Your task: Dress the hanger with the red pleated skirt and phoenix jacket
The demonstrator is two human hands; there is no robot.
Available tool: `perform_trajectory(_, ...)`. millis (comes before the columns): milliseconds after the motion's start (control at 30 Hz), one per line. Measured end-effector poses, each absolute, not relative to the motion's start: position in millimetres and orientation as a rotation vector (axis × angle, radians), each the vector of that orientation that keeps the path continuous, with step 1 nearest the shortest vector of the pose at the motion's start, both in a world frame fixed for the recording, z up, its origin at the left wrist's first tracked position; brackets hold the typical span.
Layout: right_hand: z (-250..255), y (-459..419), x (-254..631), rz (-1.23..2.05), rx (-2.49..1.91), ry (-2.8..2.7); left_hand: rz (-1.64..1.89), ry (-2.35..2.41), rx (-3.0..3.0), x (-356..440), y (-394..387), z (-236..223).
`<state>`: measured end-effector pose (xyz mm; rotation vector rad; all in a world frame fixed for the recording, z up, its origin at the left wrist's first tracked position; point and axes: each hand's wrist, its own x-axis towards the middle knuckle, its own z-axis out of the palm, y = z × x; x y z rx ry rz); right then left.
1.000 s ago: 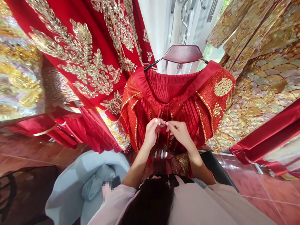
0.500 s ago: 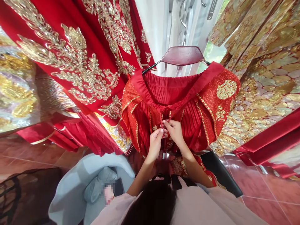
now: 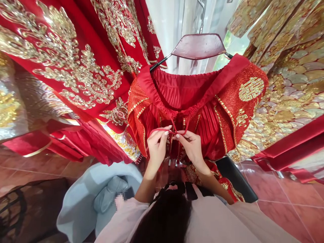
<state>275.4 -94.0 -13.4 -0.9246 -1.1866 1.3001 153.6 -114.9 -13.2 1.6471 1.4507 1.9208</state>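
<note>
A red pleated skirt with glittering, gold-trimmed panels hangs from a dark red-brown hanger. From the front of its gathered waistband come the two ends of a thin red drawstring. Between thumb and fingers, my left hand pinches the drawstring, part of which runs across its index finger. Close beside it, my right hand pinches the cord where strands cross, with a loop above its fingers. The crossing is partly hidden by fingertips, so I cannot tell whether a knot is formed.
Red garments with gold beading hang at left, and a gold scale-patterned garment at right. Below stand a grey-blue chair and a black seat. A white curtain hangs behind.
My hands have moved slightly apart, and the drawstring now spreads into a loop and crossing between them. The view has shifted a little, bringing the skirt nearer.
</note>
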Motion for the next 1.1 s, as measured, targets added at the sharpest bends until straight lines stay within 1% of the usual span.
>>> perform_trajectory(67,-15,-101,276,1.245,-0.885,-1.194,1.996,1.421,1.791,160,-110,-2)
perform_trajectory(133,-16,-106,278,1.076,-0.871,-1.248,2.05,1.41,1.794,169,-103,4)
perform_trajectory(200,-17,-109,281,0.896,-0.847,-1.294,2.044,1.411,1.695,177,-96,5)
perform_trajectory(267,-19,-110,283,0.82,-0.797,-1.303,2.021,1.343,1.506,181,-90,4)
perform_trajectory(433,-26,-106,282,0.841,-0.715,-1.285,1.887,0.953,0.936,181,-84,2)
perform_trajectory(533,-30,-105,280,0.841,-0.693,-1.308,1.704,0.818,0.812,180,-81,1)
perform_trajectory(600,-31,-104,279,0.862,-0.707,-1.315,1.651,0.783,0.757,180,-79,1)
perform_trajectory(800,-32,-103,278,0.953,-0.789,-1.233,1.734,0.797,0.678,180,-75,-7)
perform_trajectory(1000,-34,-108,271,1.12,-0.885,-1.009,1.634,0.621,0.534,174,-85,-22)
perform_trajectory(1100,-34,-108,268,1.231,-0.888,-0.96,1.655,0.6,0.411,172,-89,-28)
